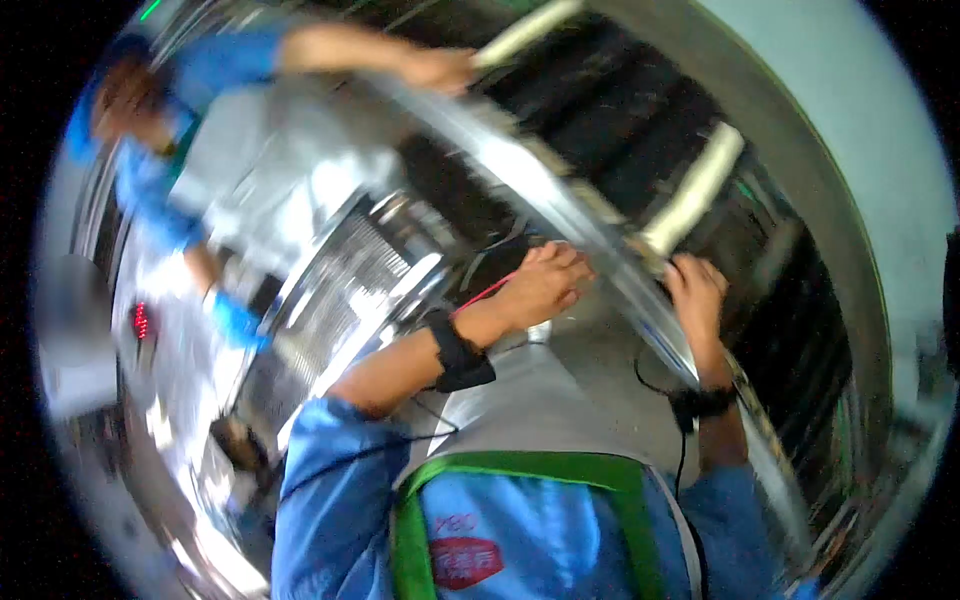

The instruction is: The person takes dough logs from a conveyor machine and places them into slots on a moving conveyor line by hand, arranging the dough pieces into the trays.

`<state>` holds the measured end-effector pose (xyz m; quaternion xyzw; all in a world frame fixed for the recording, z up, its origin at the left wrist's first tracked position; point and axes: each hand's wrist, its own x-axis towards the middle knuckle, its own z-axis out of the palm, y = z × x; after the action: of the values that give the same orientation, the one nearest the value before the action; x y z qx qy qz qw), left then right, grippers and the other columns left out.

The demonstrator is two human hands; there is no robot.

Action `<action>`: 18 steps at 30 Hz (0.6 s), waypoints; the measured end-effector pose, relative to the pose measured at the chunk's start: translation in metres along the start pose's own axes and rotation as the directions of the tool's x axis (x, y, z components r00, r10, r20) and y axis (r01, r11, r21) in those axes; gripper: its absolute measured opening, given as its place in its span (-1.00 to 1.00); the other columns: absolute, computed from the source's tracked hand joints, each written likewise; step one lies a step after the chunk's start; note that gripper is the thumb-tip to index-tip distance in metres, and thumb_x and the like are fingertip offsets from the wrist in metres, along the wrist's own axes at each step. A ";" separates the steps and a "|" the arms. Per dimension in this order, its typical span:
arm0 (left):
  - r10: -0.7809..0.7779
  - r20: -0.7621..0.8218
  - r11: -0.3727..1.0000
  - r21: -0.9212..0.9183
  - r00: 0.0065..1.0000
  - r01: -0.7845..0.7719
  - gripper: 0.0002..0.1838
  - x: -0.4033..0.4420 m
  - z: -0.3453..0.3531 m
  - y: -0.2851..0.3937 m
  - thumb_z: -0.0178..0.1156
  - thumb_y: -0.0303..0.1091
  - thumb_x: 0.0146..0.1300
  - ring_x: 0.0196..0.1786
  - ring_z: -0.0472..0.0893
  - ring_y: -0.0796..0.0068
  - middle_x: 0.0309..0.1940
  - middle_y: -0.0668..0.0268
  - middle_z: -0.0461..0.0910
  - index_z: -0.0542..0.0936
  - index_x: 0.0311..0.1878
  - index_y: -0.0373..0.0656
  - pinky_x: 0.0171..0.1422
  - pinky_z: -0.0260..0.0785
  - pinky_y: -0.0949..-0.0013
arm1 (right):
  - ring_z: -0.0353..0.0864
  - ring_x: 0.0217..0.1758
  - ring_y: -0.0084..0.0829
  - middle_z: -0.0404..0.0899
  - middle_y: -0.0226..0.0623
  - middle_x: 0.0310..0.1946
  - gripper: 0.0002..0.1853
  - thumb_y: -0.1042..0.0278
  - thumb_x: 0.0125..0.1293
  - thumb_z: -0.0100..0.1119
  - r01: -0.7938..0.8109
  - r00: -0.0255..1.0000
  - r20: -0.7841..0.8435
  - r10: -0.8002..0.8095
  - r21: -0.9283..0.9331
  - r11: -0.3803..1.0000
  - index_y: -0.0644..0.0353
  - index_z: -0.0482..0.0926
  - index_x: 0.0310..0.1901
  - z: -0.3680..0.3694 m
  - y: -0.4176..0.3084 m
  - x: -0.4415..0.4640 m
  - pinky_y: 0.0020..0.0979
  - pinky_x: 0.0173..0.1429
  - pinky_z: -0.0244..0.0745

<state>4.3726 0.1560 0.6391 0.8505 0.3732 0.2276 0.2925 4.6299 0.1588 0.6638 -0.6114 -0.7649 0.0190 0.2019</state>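
Observation:
My left hand (548, 285) is in front of a shiny metal rail (560, 205), fingers bent and close together. Whatever is inside those fingers, if anything, is hidden. A thin red cord (484, 294) runs by its wrist. My right hand (697, 295) reaches over the rail, fingers stretched and slightly apart, at the edge of a dark conveyor-like surface (640, 95). Just above it, a pale stick-like piece (695, 190) lies across the rail's far side; I cannot tell whether my fingertips touch it. Both my wrists wear black bands. Motion blurs the picture.
At the left, another person in blue (225, 55) has one bare hand (440, 70) at a second pale stick-like piece (528, 30) and a blue-gloved hand (238, 320) lower down. Between us stands a ribbed metal unit (350, 280). Black cables hang near my arms.

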 end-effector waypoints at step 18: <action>-0.787 -0.608 0.427 -0.416 0.104 0.803 -0.80 -0.386 0.000 -0.025 0.00 -0.38 0.03 -0.10 0.38 0.17 -0.25 0.17 0.47 0.49 -0.26 -0.16 0.04 0.15 0.29 | 0.28 -0.05 -0.17 0.38 -0.25 -0.23 -0.61 0.03 0.17 -0.08 0.140 0.989 0.094 -0.112 -0.384 0.913 0.22 0.41 -0.19 0.073 -0.011 0.049 -0.16 -0.14 0.29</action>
<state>4.1215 -0.1267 0.5571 0.3433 0.8523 0.3510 0.1805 4.5871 0.2180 0.6134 -0.5878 -0.7978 -0.1250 0.0500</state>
